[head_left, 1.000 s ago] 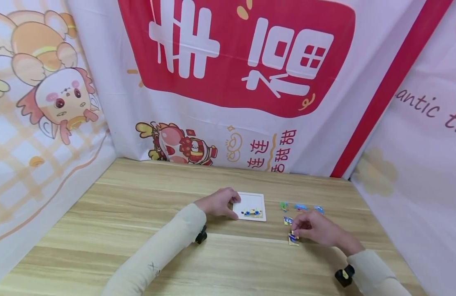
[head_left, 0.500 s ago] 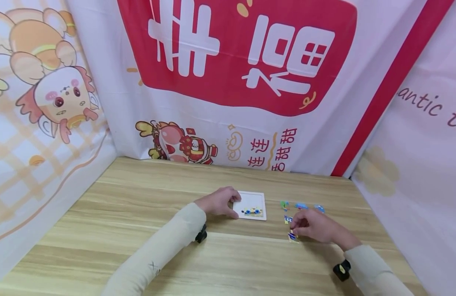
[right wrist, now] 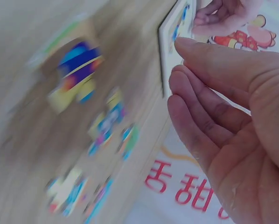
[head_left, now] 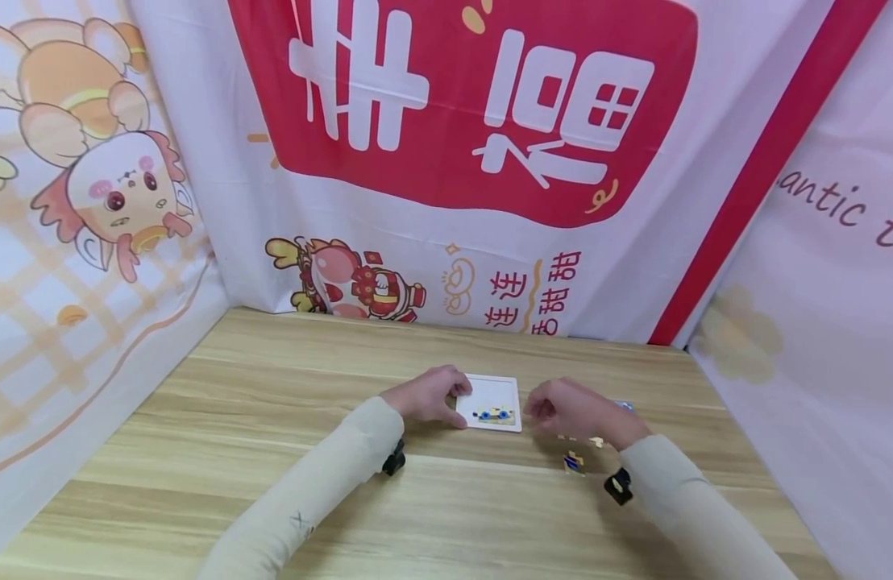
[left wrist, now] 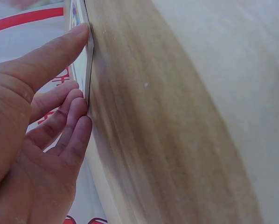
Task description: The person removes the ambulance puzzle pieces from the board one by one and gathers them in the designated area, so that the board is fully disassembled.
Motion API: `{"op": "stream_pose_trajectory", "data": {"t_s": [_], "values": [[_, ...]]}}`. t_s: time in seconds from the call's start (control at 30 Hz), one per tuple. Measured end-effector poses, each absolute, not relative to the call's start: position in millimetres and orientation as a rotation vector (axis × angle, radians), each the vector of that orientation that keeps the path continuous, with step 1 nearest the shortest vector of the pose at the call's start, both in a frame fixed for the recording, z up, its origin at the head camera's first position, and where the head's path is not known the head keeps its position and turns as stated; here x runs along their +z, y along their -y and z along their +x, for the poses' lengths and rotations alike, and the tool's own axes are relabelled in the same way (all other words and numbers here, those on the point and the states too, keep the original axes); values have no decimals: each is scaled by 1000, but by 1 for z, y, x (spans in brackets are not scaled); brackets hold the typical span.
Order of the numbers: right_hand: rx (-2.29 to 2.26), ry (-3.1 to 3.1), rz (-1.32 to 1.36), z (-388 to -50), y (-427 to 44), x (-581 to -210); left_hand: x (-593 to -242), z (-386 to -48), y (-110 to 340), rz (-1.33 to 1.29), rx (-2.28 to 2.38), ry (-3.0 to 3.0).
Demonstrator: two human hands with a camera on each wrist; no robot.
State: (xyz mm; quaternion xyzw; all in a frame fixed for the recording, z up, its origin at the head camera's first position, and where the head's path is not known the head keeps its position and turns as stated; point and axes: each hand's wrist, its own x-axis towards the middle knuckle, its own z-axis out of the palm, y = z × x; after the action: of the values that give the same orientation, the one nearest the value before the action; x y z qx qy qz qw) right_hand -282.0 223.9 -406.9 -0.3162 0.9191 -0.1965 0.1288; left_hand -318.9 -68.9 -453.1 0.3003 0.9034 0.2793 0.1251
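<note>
A small white puzzle tray [head_left: 483, 391] lies on the table. In it sits a yellow vehicle piece [head_left: 495, 416] with blue wheels. My left hand [head_left: 428, 396] holds the tray's left side, thumb at the near corner and index finger farther back; the left wrist view shows its fingertips on the rim. Just right of the tray is my right hand [head_left: 573, 409], thumb and fingertips drawn close together. Whether a puzzle piece is between them is not clear. A blue-and-yellow puzzle piece [head_left: 573, 462] lies nearer to me, blurred in the right wrist view.
More loose puzzle pieces, such as a bright blurred one [right wrist: 67, 191], lie on the wood-grain table [head_left: 446, 515] to the tray's right, partly under my right hand. A printed cloth [head_left: 417, 274] hangs behind the table, with others at both sides.
My right hand has moved left and away from me, from the loose pieces to the tray's right edge. The left hand and the tray have stayed in place.
</note>
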Motion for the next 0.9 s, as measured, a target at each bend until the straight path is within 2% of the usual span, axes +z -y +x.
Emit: {"op": "stream_pose_trajectory", "data": {"t_s": [0.27, 0.57, 0.9], "values": [[-550, -2709, -940, -298, -189, -413, -452, -319, 65, 898, 790, -2644], [-574, -2696, -934, -308, -182, -433, -455, -319, 63, 933, 773, -2646], [-487, -2689, -1193, -310, -179, -433, -454, -320, 69, 927, 784, -2658]]}}
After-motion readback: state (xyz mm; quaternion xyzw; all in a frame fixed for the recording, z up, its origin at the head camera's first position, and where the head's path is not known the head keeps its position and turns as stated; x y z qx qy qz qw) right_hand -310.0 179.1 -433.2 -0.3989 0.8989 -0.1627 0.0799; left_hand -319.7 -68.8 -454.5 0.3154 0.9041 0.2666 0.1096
